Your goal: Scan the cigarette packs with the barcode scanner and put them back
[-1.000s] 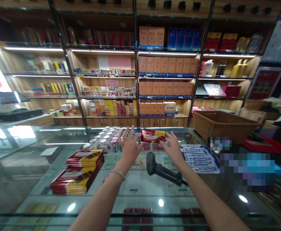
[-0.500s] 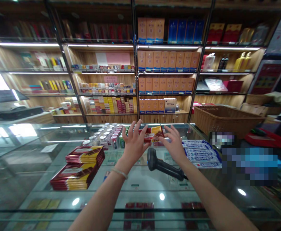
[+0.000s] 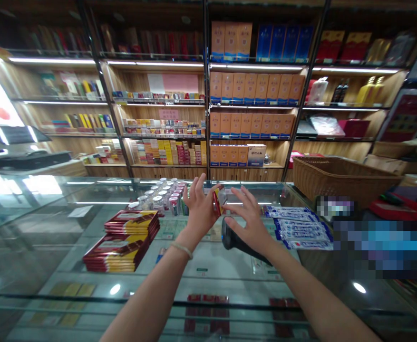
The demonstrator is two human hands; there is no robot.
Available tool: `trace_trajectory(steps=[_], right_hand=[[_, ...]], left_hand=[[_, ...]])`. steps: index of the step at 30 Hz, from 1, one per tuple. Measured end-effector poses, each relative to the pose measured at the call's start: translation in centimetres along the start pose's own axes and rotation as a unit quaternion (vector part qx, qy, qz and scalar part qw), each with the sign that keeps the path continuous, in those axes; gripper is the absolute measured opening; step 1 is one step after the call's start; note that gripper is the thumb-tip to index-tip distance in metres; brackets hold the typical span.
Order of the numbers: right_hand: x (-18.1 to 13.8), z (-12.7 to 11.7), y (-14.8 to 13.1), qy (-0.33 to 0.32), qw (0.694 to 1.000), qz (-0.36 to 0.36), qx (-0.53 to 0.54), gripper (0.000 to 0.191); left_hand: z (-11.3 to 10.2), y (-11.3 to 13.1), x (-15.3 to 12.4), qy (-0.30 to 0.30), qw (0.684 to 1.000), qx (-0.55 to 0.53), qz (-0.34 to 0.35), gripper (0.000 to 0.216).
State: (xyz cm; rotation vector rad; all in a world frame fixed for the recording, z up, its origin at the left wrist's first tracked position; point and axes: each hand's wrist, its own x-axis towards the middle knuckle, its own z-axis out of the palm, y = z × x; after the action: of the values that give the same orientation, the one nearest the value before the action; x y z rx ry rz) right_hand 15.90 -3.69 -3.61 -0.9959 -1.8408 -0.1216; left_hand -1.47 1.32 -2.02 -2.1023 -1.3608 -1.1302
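My left hand (image 3: 201,209) pinches a red and yellow chocolate bar (image 3: 217,201) between thumb and fingers above the glass counter. The bar is turned nearly edge-on, so little of its front shows. Just right of it, my right hand (image 3: 249,221) has its fingers apart; a fingertip comes close to the bar, and I cannot tell whether it touches. Beneath my right hand lies a black barcode scanner (image 3: 230,236), its handle partly hidden by the hand. To the left, two stacks of similar chocolate bars (image 3: 119,249) rest on the glass, one behind the other.
Clear-lidded jars and small bottles (image 3: 160,197) stand behind my left hand. Blue and white packets (image 3: 301,228) lie to the right, near a wicker basket (image 3: 344,178). The glass counter (image 3: 201,285) spans the foreground; stocked shelves (image 3: 208,104) line the back.
The chocolate bar has turned from front-facing to nearly edge-on in my left hand. My right hand has come away from its right end and moved left over the scanner.
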Motion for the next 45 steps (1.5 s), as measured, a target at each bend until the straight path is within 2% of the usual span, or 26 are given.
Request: trace_trajectory(steps=[3, 8, 11, 16, 24, 26, 30, 32, 34, 40, 45], right_hand=[[0.2, -0.4, 0.7, -0.003, 1.0, -0.003, -0.014, 0.029], [0.7, -1.1, 3.4, 0.031, 0.993, 0.066, -0.088, 0.04], [0.6, -0.9, 4.7, 0.012, 0.985, 0.087, -0.151, 0.054], [0.0, -0.3, 5.3, -0.035, 0.977, 0.075, -0.198, 0.078], [0.2, -0.8, 5.0, -0.023, 0.977, 0.054, -0.207, 0.061], [0.3, -1.0, 5.0, -0.011, 0.976, 0.05, -0.212, 0.06], [0.4, -1.5, 5.1, 0.011, 0.972, 0.047, -0.232, 0.06], [0.4, -1.7, 5.1, 0.018, 0.968, 0.045, -0.246, 0.058], [0.5, -1.8, 5.1, 0.02, 0.964, 0.042, -0.261, 0.056], [0.5, -1.9, 5.1, 0.02, 0.958, 0.018, -0.284, 0.053], [0.3, -1.9, 4.9, 0.014, 0.954, 0.0, -0.298, 0.053]], left_hand=[[0.1, 0.0, 0.0, -0.006, 1.0, -0.007, -0.01, 0.055], [0.0, 0.0, 0.1, -0.008, 1.0, -0.021, -0.006, 0.058], [-0.2, 0.2, 0.0, -0.019, 0.999, -0.025, 0.02, 0.06], [-0.2, 0.6, -0.2, -0.056, 0.996, -0.032, 0.061, 0.059], [0.3, 0.4, -0.5, -0.055, 0.991, -0.064, 0.107, 0.073], [0.5, 0.0, -0.3, -0.055, 0.99, -0.071, 0.104, 0.085], [0.8, -1.2, 0.3, -0.026, 0.994, -0.087, 0.058, 0.125], [0.7, -1.6, 0.6, -0.008, 0.996, -0.078, 0.048, 0.131], [0.4, -1.8, 0.8, -0.005, 0.997, -0.056, 0.056, 0.128], [-1.1, -1.4, 0.7, -0.009, 0.993, 0.005, 0.118, 0.093], [-1.1, -1.5, 0.6, 0.012, 0.988, 0.029, 0.151, 0.081]])
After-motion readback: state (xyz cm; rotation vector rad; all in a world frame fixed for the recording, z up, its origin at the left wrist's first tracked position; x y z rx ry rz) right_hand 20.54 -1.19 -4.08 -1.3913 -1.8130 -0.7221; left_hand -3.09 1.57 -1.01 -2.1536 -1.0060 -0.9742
